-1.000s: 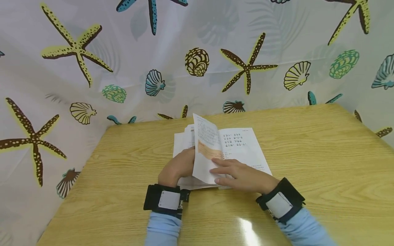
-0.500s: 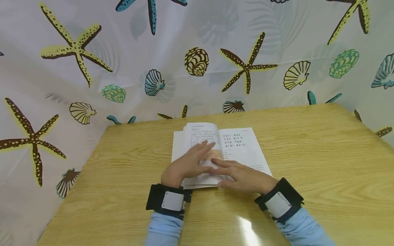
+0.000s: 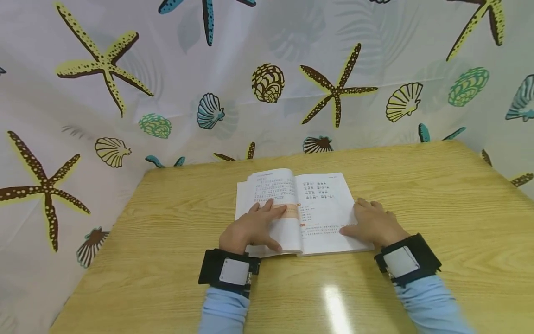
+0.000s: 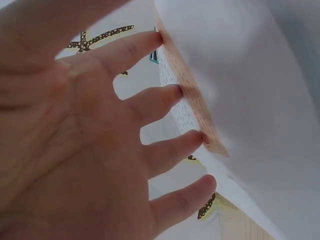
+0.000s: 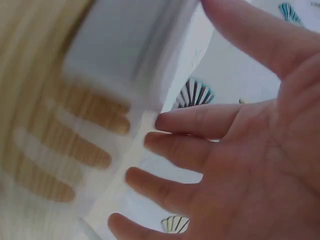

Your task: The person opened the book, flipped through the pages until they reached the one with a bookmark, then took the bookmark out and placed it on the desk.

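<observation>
An open book lies on the wooden table, its printed pages facing up and an orange band across the left page. My left hand rests on that left page with fingers spread; in the left wrist view the fingertips touch the paper by the orange band. At the book's right edge is my right hand, thumb over the right page and the other fingers beyond the edge. The right wrist view shows this hand with fingers extended beside the book's edge.
The wooden table stretches to both sides of the book. Behind it hangs a white cloth printed with starfish and shells. Each wrist wears a black strap with a pale plate, above light blue sleeves.
A raised page has been laid flat on the left side under my left hand. My right hand has moved right, from near the book's middle to its right edge.
</observation>
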`<move>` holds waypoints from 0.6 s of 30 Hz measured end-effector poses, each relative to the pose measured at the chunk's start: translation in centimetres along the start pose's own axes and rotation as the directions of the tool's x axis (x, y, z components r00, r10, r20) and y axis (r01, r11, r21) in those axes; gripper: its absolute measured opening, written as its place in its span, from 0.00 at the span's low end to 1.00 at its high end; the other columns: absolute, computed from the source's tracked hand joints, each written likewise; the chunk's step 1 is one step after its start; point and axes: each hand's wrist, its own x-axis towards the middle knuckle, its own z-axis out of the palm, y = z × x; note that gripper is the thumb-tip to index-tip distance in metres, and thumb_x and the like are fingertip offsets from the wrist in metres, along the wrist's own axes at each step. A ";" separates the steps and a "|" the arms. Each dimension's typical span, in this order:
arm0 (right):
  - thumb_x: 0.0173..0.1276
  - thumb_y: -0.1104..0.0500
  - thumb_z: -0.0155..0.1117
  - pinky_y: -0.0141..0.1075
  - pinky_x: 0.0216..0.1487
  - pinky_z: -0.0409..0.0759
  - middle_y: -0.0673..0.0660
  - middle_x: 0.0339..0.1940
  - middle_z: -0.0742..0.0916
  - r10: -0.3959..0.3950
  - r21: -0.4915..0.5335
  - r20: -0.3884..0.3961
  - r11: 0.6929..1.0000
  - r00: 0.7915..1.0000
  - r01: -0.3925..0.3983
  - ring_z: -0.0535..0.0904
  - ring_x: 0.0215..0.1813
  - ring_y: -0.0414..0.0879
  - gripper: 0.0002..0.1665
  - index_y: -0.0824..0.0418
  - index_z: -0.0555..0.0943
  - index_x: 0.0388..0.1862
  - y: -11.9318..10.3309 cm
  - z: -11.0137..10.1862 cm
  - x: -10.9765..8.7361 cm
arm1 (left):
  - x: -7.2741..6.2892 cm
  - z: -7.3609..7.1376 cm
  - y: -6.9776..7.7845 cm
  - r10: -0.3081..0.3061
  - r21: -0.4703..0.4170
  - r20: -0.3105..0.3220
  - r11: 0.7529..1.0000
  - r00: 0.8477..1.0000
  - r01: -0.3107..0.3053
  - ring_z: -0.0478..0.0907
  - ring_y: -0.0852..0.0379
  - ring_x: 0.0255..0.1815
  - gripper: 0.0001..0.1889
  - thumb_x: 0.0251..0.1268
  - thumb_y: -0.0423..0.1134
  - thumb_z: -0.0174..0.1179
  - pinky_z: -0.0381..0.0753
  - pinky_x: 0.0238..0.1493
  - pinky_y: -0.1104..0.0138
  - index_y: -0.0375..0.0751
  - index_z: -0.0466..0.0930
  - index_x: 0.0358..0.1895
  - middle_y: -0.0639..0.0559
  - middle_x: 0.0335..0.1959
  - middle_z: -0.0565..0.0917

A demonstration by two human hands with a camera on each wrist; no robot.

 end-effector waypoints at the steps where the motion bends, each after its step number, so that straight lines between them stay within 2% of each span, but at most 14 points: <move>1: 0.66 0.48 0.69 0.75 0.64 0.59 0.80 0.74 0.63 0.017 0.008 0.001 1.000 1.000 -0.017 0.55 0.73 0.80 0.46 0.85 0.67 0.66 0.3 -0.1 0.0 | 0.0 0.0 0.0 -0.008 0.005 -0.001 1.000 1.000 0.008 0.44 0.34 0.81 0.53 0.51 0.42 0.80 0.54 0.74 0.38 0.54 0.59 0.81 0.46 0.83 0.49; 4: 0.66 0.50 0.71 0.71 0.62 0.66 0.81 0.71 0.66 0.007 -0.002 -0.012 1.000 1.000 -0.007 0.61 0.70 0.79 0.40 0.84 0.73 0.60 0.7 -0.4 0.0 | 0.0 0.0 -0.1 -0.017 -0.007 0.000 1.000 1.000 0.017 0.44 0.34 0.81 0.53 0.51 0.41 0.80 0.54 0.73 0.38 0.54 0.59 0.81 0.46 0.83 0.49; 7: 0.64 0.53 0.72 0.68 0.58 0.71 0.79 0.63 0.76 -0.025 -0.042 -0.045 0.999 0.999 0.024 0.71 0.63 0.74 0.28 0.78 0.80 0.48 0.4 -0.4 0.0 | 0.1 0.1 -0.2 -0.009 -0.034 0.005 0.999 1.000 0.010 0.44 0.35 0.81 0.53 0.51 0.39 0.80 0.54 0.73 0.38 0.53 0.58 0.81 0.46 0.83 0.48; 10: 0.64 0.54 0.73 0.66 0.53 0.73 0.70 0.47 0.82 -0.045 -0.095 -0.075 0.995 0.996 0.038 0.77 0.50 0.66 0.20 0.73 0.80 0.37 0.0 -0.5 -0.1 | 0.1 0.2 -0.3 -0.002 -0.050 0.010 0.999 1.000 0.002 0.43 0.36 0.82 0.53 0.51 0.38 0.80 0.53 0.74 0.38 0.53 0.57 0.81 0.46 0.83 0.47; 13: 0.64 0.55 0.73 0.64 0.51 0.75 0.64 0.38 0.81 -0.048 -0.121 -0.086 0.992 0.995 0.038 0.76 0.43 0.61 0.19 0.73 0.81 0.35 -0.2 -0.7 -0.3 | 0.2 0.2 -0.3 0.008 -0.063 0.015 0.998 1.000 -0.007 0.42 0.37 0.82 0.54 0.52 0.38 0.80 0.53 0.74 0.39 0.54 0.56 0.81 0.47 0.84 0.46; 14: 0.64 0.55 0.72 0.61 0.47 0.76 0.61 0.34 0.80 -0.050 -0.121 -0.089 0.992 0.995 0.039 0.75 0.39 0.58 0.19 0.73 0.81 0.35 -0.2 -0.7 -0.3 | 0.3 0.2 -0.3 0.012 -0.067 0.016 0.998 1.000 -0.011 0.42 0.37 0.82 0.54 0.52 0.38 0.80 0.53 0.74 0.39 0.54 0.56 0.82 0.47 0.84 0.46; 16: 0.64 0.56 0.73 0.54 0.40 0.78 0.60 0.32 0.79 -0.054 -0.118 -0.110 0.992 0.992 0.041 0.74 0.36 0.56 0.20 0.74 0.81 0.36 -0.3 -0.7 -0.3 | 0.4 0.2 -0.4 0.022 -0.072 0.017 0.997 1.000 -0.021 0.42 0.37 0.82 0.54 0.52 0.38 0.80 0.53 0.74 0.39 0.54 0.56 0.82 0.47 0.84 0.46; 18: 0.62 0.58 0.74 0.48 0.34 0.77 0.62 0.31 0.81 -0.059 -0.092 -0.165 0.995 0.985 0.044 0.74 0.34 0.55 0.19 0.75 0.80 0.38 -0.2 -0.7 -0.3 | 0.4 0.2 -0.4 0.030 -0.075 0.018 0.997 0.999 -0.028 0.42 0.37 0.82 0.55 0.51 0.38 0.80 0.53 0.74 0.40 0.53 0.56 0.82 0.46 0.84 0.45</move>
